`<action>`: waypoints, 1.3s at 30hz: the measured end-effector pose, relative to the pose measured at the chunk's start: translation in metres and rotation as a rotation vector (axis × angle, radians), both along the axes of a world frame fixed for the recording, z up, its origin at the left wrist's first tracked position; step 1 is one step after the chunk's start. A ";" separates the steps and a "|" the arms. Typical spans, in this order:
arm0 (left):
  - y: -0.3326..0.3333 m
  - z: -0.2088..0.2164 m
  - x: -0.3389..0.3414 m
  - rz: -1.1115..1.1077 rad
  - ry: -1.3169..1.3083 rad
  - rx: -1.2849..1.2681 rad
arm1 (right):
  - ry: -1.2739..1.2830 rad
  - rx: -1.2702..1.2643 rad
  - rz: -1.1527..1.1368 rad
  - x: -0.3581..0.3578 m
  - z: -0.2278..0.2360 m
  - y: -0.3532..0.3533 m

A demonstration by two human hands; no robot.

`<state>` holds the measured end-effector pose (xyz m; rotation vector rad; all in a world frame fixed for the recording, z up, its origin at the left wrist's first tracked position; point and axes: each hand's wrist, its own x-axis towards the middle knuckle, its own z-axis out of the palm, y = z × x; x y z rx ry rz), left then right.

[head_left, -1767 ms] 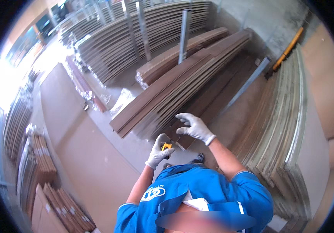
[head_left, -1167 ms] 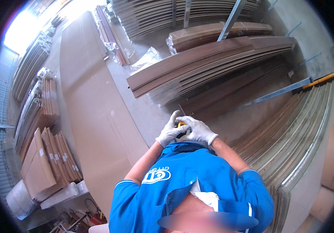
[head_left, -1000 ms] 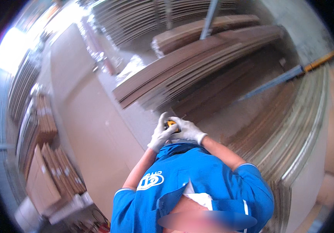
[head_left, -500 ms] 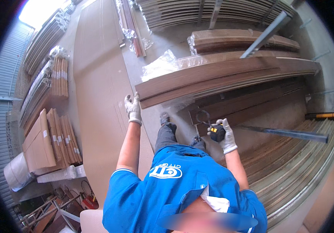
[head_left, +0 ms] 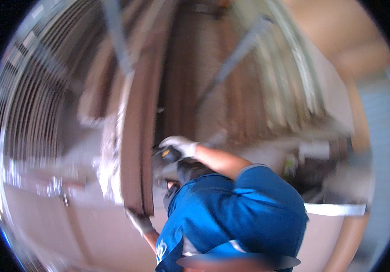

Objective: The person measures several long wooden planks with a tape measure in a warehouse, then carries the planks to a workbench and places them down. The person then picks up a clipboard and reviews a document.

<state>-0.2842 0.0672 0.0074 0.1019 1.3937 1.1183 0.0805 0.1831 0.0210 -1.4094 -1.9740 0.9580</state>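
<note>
The white-gloved fist of my right hand [head_left: 181,146] is closed round a black tape measure with a yellow patch [head_left: 170,154], beside the long brown planks. My left hand [head_left: 140,223], also gloved, is at the near end of a long dark brown plank [head_left: 140,136], touching its end corner. Its fingers are partly behind the plank and smeared by motion, so I cannot tell whether they grip it. The plank lies on a stack and runs away from me.
Metal rack arms [head_left: 235,54] rise beside the stack. Pale long profiles [head_left: 290,68] lie to the right, and more stacked boards [head_left: 36,104] stand at the left. Clear plastic wrap [head_left: 110,158] lies along the stack's left side. A wide brown sheet [head_left: 99,231] covers the floor near me.
My view has swung round to the right, so the planks now run away from me instead of across. The right hand still holds the tape measure; the left stays at the plank's end.
</note>
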 end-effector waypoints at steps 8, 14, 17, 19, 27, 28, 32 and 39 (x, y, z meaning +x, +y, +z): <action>0.020 0.005 0.000 0.103 0.195 -0.255 | 0.787 -0.791 -0.675 -0.033 -0.001 0.037; 0.034 -0.010 0.002 0.080 0.085 -0.114 | 0.714 -0.704 -0.516 -0.005 0.013 0.063; 0.032 -0.008 -0.001 -0.071 -0.090 0.112 | 0.920 -0.754 -0.437 -0.001 0.014 0.072; 0.032 -0.006 0.000 -0.006 -0.136 0.097 | 0.910 -0.796 -0.430 0.001 0.010 0.077; 0.046 -0.001 0.019 0.146 -0.048 -0.008 | 0.953 -0.857 -0.371 0.031 -0.016 0.109; 0.047 0.001 0.021 0.150 0.003 -0.006 | 0.929 -0.868 -0.373 0.039 -0.017 0.115; 0.049 0.016 0.026 0.174 0.145 -0.013 | 0.954 -0.972 -0.334 0.077 -0.023 0.142; 0.043 0.066 0.035 0.239 0.096 -0.043 | 1.089 -0.980 -0.330 0.135 -0.052 0.185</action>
